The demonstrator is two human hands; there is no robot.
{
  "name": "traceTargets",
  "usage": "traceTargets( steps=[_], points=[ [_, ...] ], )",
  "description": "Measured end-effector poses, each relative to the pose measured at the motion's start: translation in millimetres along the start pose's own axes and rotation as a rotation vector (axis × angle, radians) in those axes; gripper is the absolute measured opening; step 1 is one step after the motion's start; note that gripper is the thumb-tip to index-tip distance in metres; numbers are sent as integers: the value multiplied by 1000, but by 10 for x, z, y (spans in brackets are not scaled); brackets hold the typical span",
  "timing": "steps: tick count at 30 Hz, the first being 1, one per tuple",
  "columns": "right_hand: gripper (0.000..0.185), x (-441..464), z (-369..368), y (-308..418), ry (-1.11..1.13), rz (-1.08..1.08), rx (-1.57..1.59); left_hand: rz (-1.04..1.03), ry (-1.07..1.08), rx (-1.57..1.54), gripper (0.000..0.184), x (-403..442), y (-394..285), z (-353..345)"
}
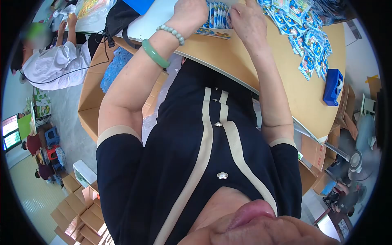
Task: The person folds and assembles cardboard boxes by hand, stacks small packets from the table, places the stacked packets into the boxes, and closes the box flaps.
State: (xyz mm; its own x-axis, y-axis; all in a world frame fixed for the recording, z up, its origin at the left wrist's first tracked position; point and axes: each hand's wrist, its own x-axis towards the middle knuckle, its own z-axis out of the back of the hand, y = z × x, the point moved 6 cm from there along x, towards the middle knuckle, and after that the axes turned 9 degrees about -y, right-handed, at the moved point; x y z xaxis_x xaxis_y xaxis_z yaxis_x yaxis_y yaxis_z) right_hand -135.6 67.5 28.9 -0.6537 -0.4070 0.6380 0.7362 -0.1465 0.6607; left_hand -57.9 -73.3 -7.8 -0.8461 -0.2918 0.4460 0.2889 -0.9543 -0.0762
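My left hand (191, 14), with a beaded bracelet and a green bangle on its wrist, is at the top edge of the view. It looks closed, but its fingertips are cut off. My right hand (248, 22) is curled on the other side, its bent fingers close against the right end of a small open carton (214, 32). A row of blue-and-white sachets (218, 15) stands upright in the carton, between my two hands. What either hand grips is hidden.
A heap of blue sachets (314, 45) covers the table's (286, 77) right side, beside a blue tape dispenser (333, 87). To the left are a black bag (121, 20), an open cardboard box (92, 102) and a person in white (57, 65). Stacked cartons (81, 216) fill the lower left.
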Motion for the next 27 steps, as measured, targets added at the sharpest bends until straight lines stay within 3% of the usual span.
traceTargets(
  steps=[2,5,8,12,18,21,24,25,27],
  points=[
    [18,-17,6,-62,51,11,-29,87,-186,3,13,-27,54,133],
    [17,-44,-8,-137,150,28,-82,56,-174,-18,11,-4,246,-38],
    [17,-70,1,25,128,302,-147,46,-172,-28,11,-45,251,-66],
    [17,-62,-36,96,157,406,-312,49,-141,17,13,-15,187,28],
    [23,-83,-208,-131,357,366,-404,111,-32,75,15,66,542,-67],
    [25,-153,-358,-254,511,411,-468,14,-72,101,16,-53,236,93],
    [26,-188,-126,27,289,455,69,-23,-74,144,16,-61,116,42],
    [26,-168,-116,76,289,459,68,-21,-59,179,15,-38,117,4],
    [24,-80,-261,39,534,280,-319,-23,-48,215,15,-8,93,93]
  ],
)
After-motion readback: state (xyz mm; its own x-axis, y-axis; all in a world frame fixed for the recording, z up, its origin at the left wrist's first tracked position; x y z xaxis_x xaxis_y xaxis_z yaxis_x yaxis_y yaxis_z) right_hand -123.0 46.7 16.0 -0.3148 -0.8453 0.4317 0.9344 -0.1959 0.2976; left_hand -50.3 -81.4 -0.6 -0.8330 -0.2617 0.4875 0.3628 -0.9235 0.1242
